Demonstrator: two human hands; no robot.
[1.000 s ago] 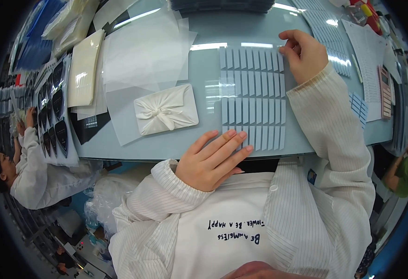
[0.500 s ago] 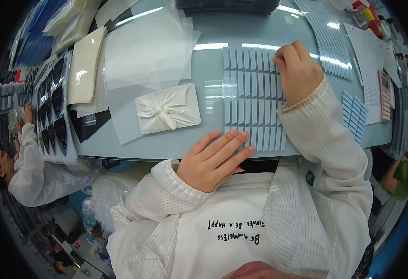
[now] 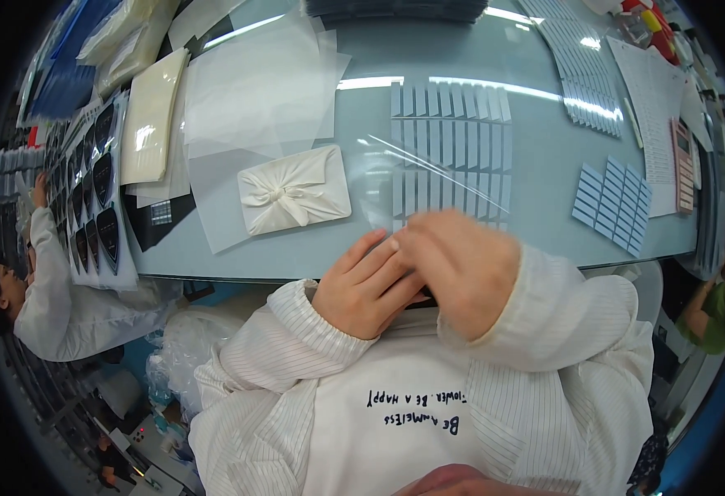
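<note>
Several rows of pale blue-grey strips (image 3: 451, 136) lie on the glass-topped table in front of me. A thin clear film (image 3: 438, 171), seen mostly as bright slanting lines, lifts across the rows toward my right hand. My right hand (image 3: 465, 269), slightly blurred, is closed at the near edge of the strips, apparently pinching the film; its fingertips are partly hidden. Beside it my left hand (image 3: 361, 289) rests at the near left corner of the strips, fingers stretched out and lying flat. The two hands touch or overlap at the fingertips.
A white knotted-cloth packet (image 3: 296, 190) lies left of the strips, near translucent sheets (image 3: 255, 95). Rightward are a smaller blue strip sheet (image 3: 613, 205), more strips (image 3: 581, 70), papers (image 3: 651, 91) and a pink calculator (image 3: 683, 169). A dark stack (image 3: 395, 10) stands at the back.
My right hand has swept from the far right corner of the strips down and left to my left hand, drawing the clear film along. My left hand has stayed nearly still.
</note>
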